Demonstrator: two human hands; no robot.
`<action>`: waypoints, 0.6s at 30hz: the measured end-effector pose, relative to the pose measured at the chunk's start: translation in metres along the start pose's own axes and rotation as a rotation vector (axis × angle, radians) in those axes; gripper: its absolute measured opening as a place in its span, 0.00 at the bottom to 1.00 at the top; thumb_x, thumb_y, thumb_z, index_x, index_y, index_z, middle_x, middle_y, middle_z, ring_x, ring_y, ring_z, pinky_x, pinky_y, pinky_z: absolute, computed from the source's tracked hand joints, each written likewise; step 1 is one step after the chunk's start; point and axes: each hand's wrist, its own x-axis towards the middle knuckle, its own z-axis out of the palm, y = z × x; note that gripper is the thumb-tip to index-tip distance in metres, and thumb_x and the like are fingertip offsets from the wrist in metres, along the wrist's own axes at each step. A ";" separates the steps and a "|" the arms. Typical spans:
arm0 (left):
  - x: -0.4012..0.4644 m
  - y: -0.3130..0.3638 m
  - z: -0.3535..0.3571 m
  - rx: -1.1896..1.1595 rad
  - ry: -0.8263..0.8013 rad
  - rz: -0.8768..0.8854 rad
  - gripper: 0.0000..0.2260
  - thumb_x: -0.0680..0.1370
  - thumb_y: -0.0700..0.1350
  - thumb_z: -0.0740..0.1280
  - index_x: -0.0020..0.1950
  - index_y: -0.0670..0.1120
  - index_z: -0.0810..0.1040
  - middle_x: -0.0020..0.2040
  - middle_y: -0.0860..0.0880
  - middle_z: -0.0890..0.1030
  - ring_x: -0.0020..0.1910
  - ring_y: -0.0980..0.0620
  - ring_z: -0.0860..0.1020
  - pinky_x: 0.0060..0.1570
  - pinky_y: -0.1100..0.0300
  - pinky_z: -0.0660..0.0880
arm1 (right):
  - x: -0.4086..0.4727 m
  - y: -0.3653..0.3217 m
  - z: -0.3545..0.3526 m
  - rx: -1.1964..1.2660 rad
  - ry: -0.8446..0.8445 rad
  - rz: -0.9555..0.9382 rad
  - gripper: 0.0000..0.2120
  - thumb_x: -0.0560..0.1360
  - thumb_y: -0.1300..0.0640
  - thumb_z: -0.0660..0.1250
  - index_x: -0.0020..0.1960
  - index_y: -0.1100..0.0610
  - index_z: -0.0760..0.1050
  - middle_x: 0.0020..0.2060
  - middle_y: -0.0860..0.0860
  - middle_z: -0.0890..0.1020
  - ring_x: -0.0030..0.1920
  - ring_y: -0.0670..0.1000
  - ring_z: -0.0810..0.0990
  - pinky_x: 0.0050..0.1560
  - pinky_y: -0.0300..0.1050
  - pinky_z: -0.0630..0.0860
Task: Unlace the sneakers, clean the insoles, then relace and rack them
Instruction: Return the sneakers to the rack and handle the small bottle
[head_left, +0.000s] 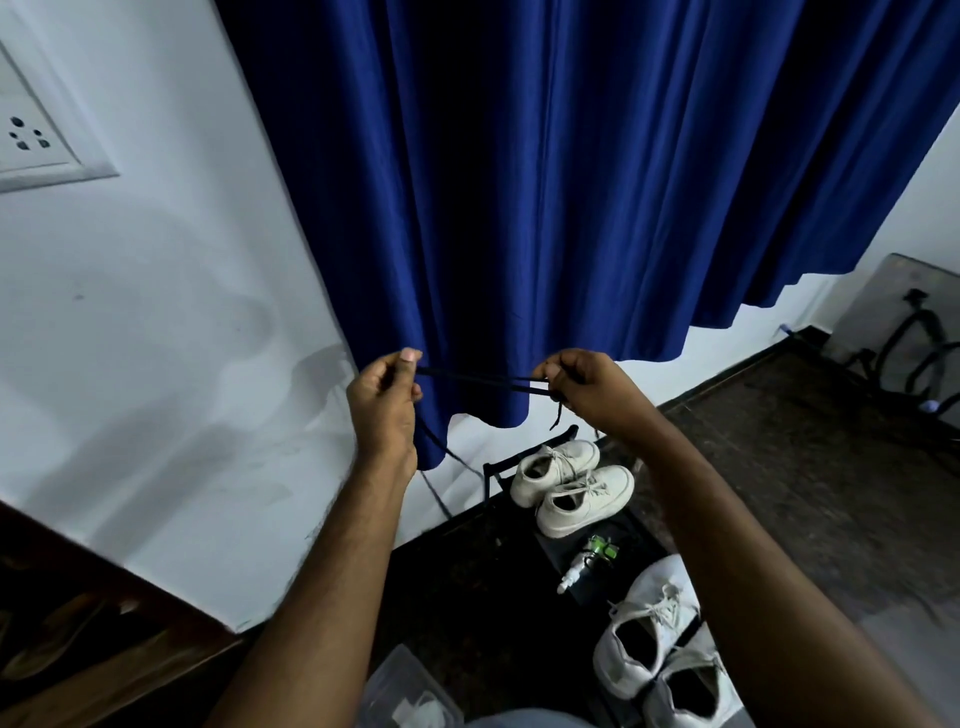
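Note:
A dark shoelace (480, 380) is stretched level between my two raised hands in front of the blue curtain. My left hand (385, 400) pinches one stretch of it, and the lace's long tail hangs down below that hand. My right hand (582, 384) pinches the other end, with a short tip dangling under the fingers. Down on the black shoe rack (493, 470) stands a laced white pair of sneakers (574, 486). A second laced white pair of sneakers (660, 639) stands nearer to me at the lower right.
A blue curtain (571, 182) hangs straight ahead beside a white wall with a switch plate (31, 140). A small spray bottle (584, 564) lies between the two pairs. A clear plastic box (410, 691) sits at the bottom. Dark wooden furniture (78, 639) fills the lower left.

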 end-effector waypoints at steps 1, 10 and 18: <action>0.000 0.001 0.000 0.001 0.013 0.013 0.04 0.80 0.42 0.70 0.46 0.46 0.84 0.32 0.53 0.78 0.28 0.57 0.70 0.34 0.61 0.72 | -0.001 -0.001 0.001 0.015 -0.012 0.010 0.10 0.83 0.59 0.60 0.49 0.55 0.80 0.27 0.37 0.79 0.29 0.37 0.75 0.32 0.27 0.68; -0.001 0.006 0.000 0.088 -0.003 0.068 0.05 0.80 0.45 0.70 0.47 0.45 0.84 0.31 0.49 0.73 0.29 0.57 0.68 0.30 0.59 0.69 | -0.010 -0.001 -0.004 -0.197 -0.339 0.006 0.16 0.82 0.48 0.60 0.48 0.56 0.82 0.27 0.35 0.77 0.30 0.35 0.73 0.36 0.29 0.67; -0.001 0.000 -0.004 0.293 -0.067 0.044 0.10 0.81 0.50 0.68 0.49 0.45 0.85 0.43 0.46 0.78 0.40 0.30 0.76 0.43 0.37 0.76 | -0.002 0.005 0.000 -0.449 -0.171 0.007 0.21 0.81 0.41 0.58 0.39 0.54 0.76 0.30 0.49 0.76 0.30 0.45 0.75 0.37 0.39 0.72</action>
